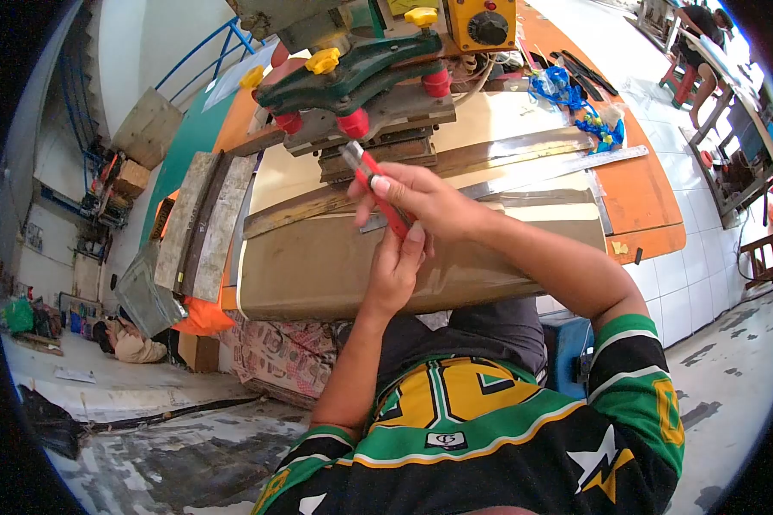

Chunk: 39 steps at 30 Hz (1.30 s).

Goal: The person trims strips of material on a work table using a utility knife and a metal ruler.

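A red utility knife (394, 218) with a metal end slants up and away over the front of the work surface. My right hand (429, 202) is closed around its upper part, thumb along the body. Lower down, my left hand (394, 273) pinches the bottom end of the knife between thumb and fingers. Beneath both hands lies a brown sheet (318, 270) that curves over the table's near edge. Just behind my hands, a long worn metal bar (296, 209) and a steel ruler (558, 170) lie across the sheet.
A green press (361, 77) with yellow knobs and red feet stands beyond my hands. Metal-edged boards (199, 227) lean at the left. Blue plastic (558, 90) sits at the back right of the orange table (648, 206). Other people are at far left and far right.
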### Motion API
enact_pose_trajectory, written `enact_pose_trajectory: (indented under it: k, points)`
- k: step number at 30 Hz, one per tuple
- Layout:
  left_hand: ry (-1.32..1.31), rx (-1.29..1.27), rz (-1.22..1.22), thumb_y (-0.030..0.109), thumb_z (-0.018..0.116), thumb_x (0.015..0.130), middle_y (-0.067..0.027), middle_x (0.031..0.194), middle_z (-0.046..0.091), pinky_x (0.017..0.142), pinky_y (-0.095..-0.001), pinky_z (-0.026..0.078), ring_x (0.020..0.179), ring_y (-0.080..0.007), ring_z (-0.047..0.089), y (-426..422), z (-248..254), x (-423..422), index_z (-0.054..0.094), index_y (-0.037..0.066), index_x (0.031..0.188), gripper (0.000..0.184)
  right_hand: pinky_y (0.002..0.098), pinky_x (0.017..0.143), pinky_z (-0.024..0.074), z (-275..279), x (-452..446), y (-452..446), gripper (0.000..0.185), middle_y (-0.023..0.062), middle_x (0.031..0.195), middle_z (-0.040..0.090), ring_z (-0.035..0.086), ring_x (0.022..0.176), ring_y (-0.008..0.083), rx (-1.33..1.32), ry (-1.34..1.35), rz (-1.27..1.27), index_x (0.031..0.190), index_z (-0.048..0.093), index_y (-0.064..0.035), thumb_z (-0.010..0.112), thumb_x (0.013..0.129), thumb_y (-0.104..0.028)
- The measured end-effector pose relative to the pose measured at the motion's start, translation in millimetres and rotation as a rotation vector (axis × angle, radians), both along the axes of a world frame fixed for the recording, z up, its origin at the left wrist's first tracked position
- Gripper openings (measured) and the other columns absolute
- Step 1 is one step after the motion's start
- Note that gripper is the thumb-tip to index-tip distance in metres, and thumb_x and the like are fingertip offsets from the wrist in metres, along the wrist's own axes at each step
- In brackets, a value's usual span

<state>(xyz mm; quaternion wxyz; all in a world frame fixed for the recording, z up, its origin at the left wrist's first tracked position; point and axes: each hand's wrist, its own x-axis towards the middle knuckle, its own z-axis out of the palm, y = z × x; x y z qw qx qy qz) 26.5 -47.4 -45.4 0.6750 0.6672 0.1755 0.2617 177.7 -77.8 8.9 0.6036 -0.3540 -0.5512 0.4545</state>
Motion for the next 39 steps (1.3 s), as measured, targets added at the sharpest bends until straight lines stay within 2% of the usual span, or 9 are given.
enact_pose_trajectory:
  k: [5,8,15,17,22,24,30,32,39]
  points:
    - [-0.003,0.129,0.011,0.030,0.050,0.108,0.0017,0.080,0.057,0.062,-0.0225,0.039,0.069,-0.0061,0.049,1.7,-0.2,-3.3,0.060,0.003,0.103,0.029,0.0236,0.067,0.0461,6.3,13.5,-0.8,0.045,-0.0011,0.086,0.054,0.050,0.072,0.0073,-0.038,0.135,-0.070,0.132,0.053,-0.0028,0.043,0.109,-0.040]
    - [-0.035,0.019,0.063,0.031,0.051,0.108,0.0018,0.077,0.056,0.056,-0.0209,0.036,0.065,-0.0047,0.048,3.2,-2.0,-5.5,0.060,0.005,0.099,0.029,0.0207,0.048,0.0325,13.9,14.7,-7.1,0.038,-0.0040,0.077,0.043,0.038,0.058,0.0040,-0.131,0.121,-0.033,0.119,0.053,-0.0048,0.042,0.109,-0.040]
    - [-0.108,-0.109,0.169,0.038,0.047,0.108,0.0027,0.072,0.054,0.051,-0.0194,0.031,0.059,-0.0026,0.042,8.3,-2.3,-5.8,0.057,0.009,0.089,0.035,0.0207,0.046,0.0290,17.5,11.7,-5.7,0.038,-0.0060,0.070,0.040,0.036,0.055,0.0029,-0.093,-0.012,-0.123,0.101,0.053,-0.0063,0.044,0.109,-0.042]
    - [-0.119,-0.127,0.153,0.037,0.050,0.107,0.0019,0.077,0.056,0.050,-0.0203,0.031,0.059,-0.0044,0.045,11.0,-6.3,-7.2,0.057,0.010,0.093,0.031,0.0236,0.050,0.0360,16.4,12.8,-5.6,0.037,-0.0041,0.069,0.047,0.043,0.058,0.0049,-0.111,-0.088,-0.184,0.095,0.057,-0.0061,0.047,0.108,-0.039]
    - [-0.136,-0.158,0.149,0.035,0.052,0.107,0.0012,0.081,0.058,0.049,-0.0214,0.031,0.060,-0.0063,0.047,10.3,-6.7,-8.1,0.057,0.010,0.097,0.027,0.0209,0.047,0.0302,9.9,7.6,-3.6,0.037,-0.0063,0.069,0.041,0.036,0.055,0.0024,-0.142,-0.141,-0.194,0.098,0.053,-0.0072,0.045,0.109,-0.042]
    - [-0.121,-0.135,0.165,0.037,0.046,0.108,0.0018,0.072,0.054,0.050,-0.0195,0.031,0.058,-0.0031,0.043,8.8,-3.0,-7.0,0.058,0.009,0.090,0.036,0.0208,0.047,0.0302,9.3,6.0,-3.4,0.037,-0.0066,0.068,0.041,0.036,0.055,0.0024,-0.141,-0.168,-0.203,0.098,0.053,-0.0071,0.045,0.108,-0.042]
    - [-0.189,-0.188,0.137,0.036,0.048,0.107,-0.0002,0.080,0.057,0.050,-0.0215,0.032,0.060,-0.0078,0.047,14.3,-11.1,-10.6,0.056,0.009,0.097,0.030,0.0210,0.045,0.0272,17.3,1.1,-5.6,0.042,-0.0070,0.066,0.039,0.035,0.051,0.0024,-0.065,-0.042,-0.146,0.093,0.053,-0.0072,0.044,0.108,-0.045]
    - [-0.167,-0.168,0.133,0.036,0.048,0.107,-0.0001,0.080,0.057,0.050,-0.0213,0.032,0.060,-0.0075,0.047,13.8,-10.6,-10.3,0.057,0.009,0.098,0.030,0.0216,0.042,0.0240,24.2,1.3,-12.6,0.042,-0.0071,0.063,0.036,0.033,0.048,0.0032,-0.292,0.128,-0.056,0.091,0.051,-0.0082,0.042,0.109,-0.046]
    - [-0.181,-0.125,0.093,0.038,0.046,0.108,0.0011,0.086,0.060,0.051,-0.0197,0.031,0.062,-0.0050,0.047,13.9,-11.5,-7.5,0.058,0.009,0.109,0.031,0.0225,0.039,0.0244,15.1,-2.7,-10.9,0.039,-0.0068,0.062,0.034,0.033,0.045,0.0038,-0.235,0.144,0.010,0.090,0.047,-0.0093,0.040,0.110,-0.042]
